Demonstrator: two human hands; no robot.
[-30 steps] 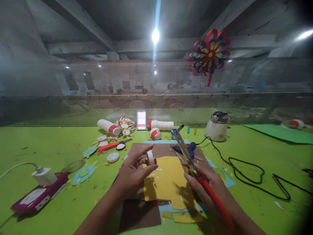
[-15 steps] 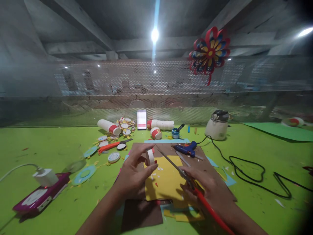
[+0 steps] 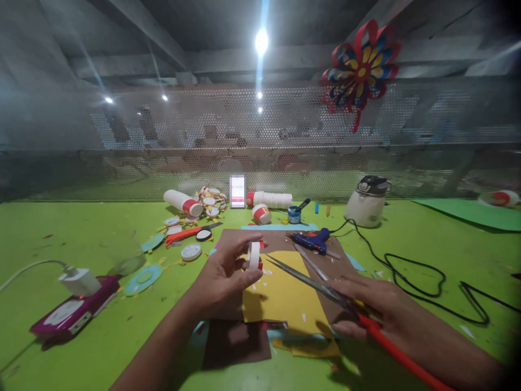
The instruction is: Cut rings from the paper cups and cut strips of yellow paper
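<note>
My left hand pinches a cut ring of paper cup, white with red bits at its edge, between thumb and fingers. In my right hand are scissors with long metal blades and red handles. Their tips point left, close to the ring but apart from it, and the blades look nearly together. Beneath both hands lies a yellow sheet on brown card, sprinkled with small white and red scraps.
A blue glue gun trails a black cord to the right. Behind stand a phone, stacked paper cups, a blue jar and a beige pot. At left are a purple power strip, round paper pieces and an orange-handled cutter.
My right hand has drawn the scissors away to the right and a little down. The left hand keeps the ring, now turned slightly. The camera view has shifted a little.
</note>
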